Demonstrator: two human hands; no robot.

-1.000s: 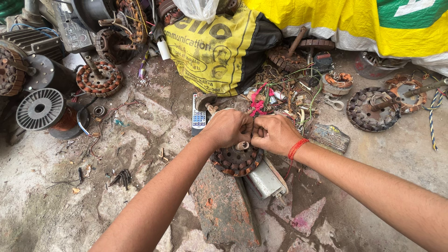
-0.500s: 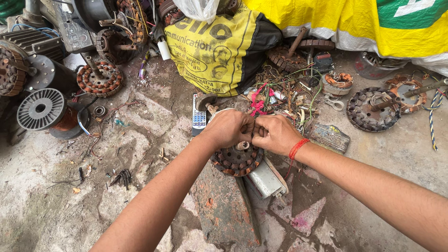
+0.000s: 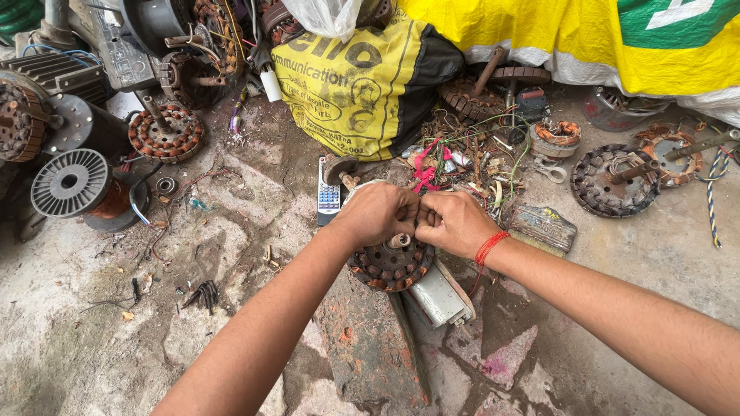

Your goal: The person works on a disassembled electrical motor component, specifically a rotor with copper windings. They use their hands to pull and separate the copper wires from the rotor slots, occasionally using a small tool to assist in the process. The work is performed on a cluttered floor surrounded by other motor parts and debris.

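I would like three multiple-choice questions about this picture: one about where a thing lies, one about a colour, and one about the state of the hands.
1. Where does the remote control lie?
A. On the floor left of the left hand
B. On top of the yellow sack
C. Under the brick

2. What colour is the thread on the right wrist?
A. Blue
B. Red
C. White

3. How are the two hands?
A. Spread flat on the floor
B. Far apart
C. Closed, close together over the round wound motor core

Answers: 1 A, it lies on the concrete beside that hand. 2 B, the band is red. 3 C, the right hand meets the left above the core.
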